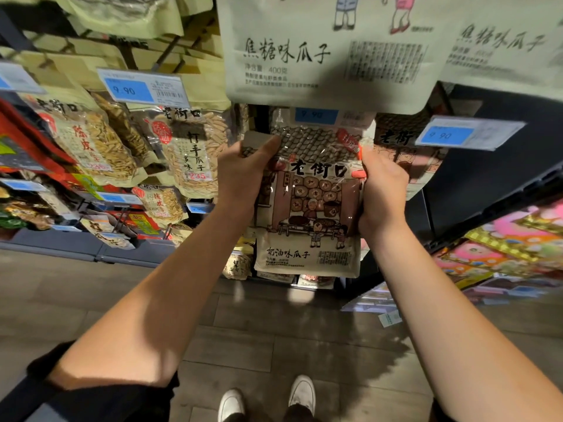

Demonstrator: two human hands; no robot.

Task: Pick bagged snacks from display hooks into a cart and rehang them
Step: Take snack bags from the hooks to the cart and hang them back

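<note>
Cream snack bag point(307, 205) – cartoon shop print, black lettering – both hands' grip

One camera sat on the person's head and looked forward and down. It was close to the hanging snack bags point(307, 193) mid-frame, with the floor point(91, 300) filling the bottom.

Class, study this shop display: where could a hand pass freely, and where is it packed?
Free: the dark gap right of the held bag, under the right price tag. Also the floor below. Crowded: hanging seed bags left of the left hand; right hand grips too.
</note>
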